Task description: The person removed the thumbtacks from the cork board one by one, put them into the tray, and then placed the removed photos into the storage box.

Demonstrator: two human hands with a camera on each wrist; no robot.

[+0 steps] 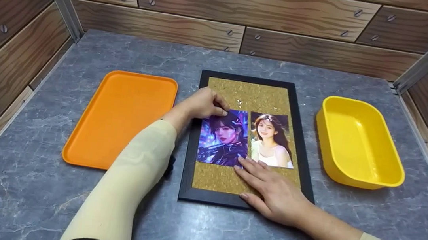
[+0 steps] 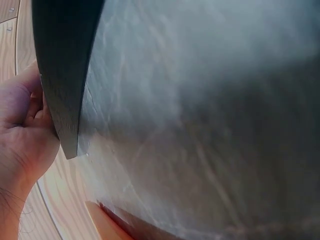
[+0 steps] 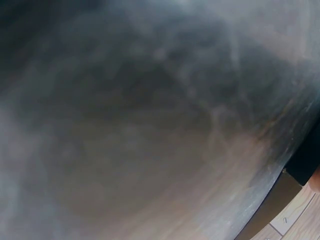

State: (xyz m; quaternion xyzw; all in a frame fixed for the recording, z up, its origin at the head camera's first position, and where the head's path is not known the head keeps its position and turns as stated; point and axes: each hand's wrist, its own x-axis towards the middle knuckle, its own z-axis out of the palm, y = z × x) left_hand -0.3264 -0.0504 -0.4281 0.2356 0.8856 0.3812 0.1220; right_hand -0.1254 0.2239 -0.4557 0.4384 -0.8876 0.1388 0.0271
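Observation:
A cork board [image 1: 215, 179] in a black frame [image 1: 299, 137] lies on the table. On it, side by side, are a purple-toned photo print [image 1: 222, 136] of a dark-haired figure and a photo print [image 1: 273, 142] of a person in a white top. My left hand [image 1: 205, 103] bends its fingers at the purple print's upper left, thumb tip over its top edge; I cannot tell whether something small is pinched there. Flat across the board's lower right rests my right hand [image 1: 274, 190], fingers extended, fingertips at the purple print's lower right corner.
An orange tray [image 1: 127, 115] is left of the board, partly behind my left forearm. To the right stands a yellow tub [image 1: 358, 147]. Small shiny clear bits [image 1: 239, 102] show on the cork above the prints. Wood-patterned panels [image 1: 250, 4] enclose the grey table [image 1: 32, 180].

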